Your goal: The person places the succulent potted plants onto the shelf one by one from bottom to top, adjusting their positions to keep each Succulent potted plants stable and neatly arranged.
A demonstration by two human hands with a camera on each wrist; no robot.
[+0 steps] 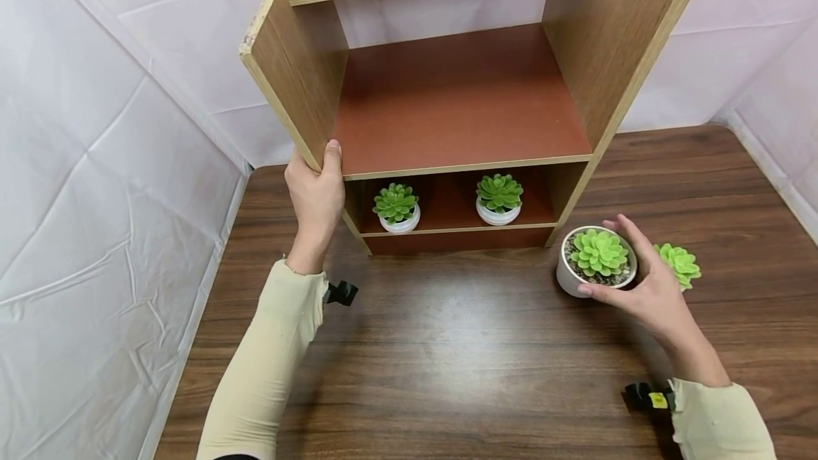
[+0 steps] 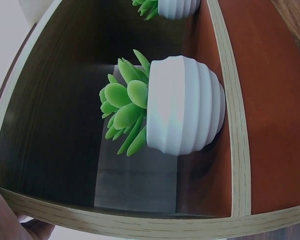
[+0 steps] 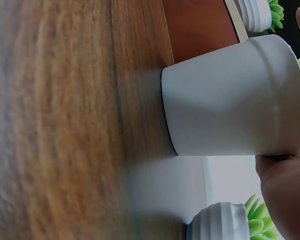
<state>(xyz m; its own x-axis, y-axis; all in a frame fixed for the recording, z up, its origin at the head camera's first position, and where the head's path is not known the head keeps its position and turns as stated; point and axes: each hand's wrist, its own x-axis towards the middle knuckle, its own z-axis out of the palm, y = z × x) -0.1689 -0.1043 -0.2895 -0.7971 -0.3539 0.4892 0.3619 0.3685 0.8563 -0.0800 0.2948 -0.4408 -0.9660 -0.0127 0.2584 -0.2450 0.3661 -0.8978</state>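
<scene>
My right hand [image 1: 652,297] holds a potted succulent [image 1: 599,254] in a smooth, tapered white pot. The thumb lies on the near rim and the fingers reach round the right side. In the right wrist view the pot [image 3: 230,100] is upright with its base close over the tabletop. My left hand [image 1: 316,194] grips the front edge of the left side panel of a wooden shelf unit [image 1: 466,101], thumb on the inner face. On the lower shelf stand a left succulent in a ribbed white pot [image 1: 399,222] and a right one [image 1: 499,197]; the left pot [image 2: 182,105] fills the left wrist view.
Behind my right hand another succulent [image 1: 680,265] stands on the table; its ribbed pot [image 3: 217,222] shows in the right wrist view. The brown wooden tabletop [image 1: 447,346] runs under the shelf unit. Pale sheeting [image 1: 96,197] covers the walls at the left, back and right.
</scene>
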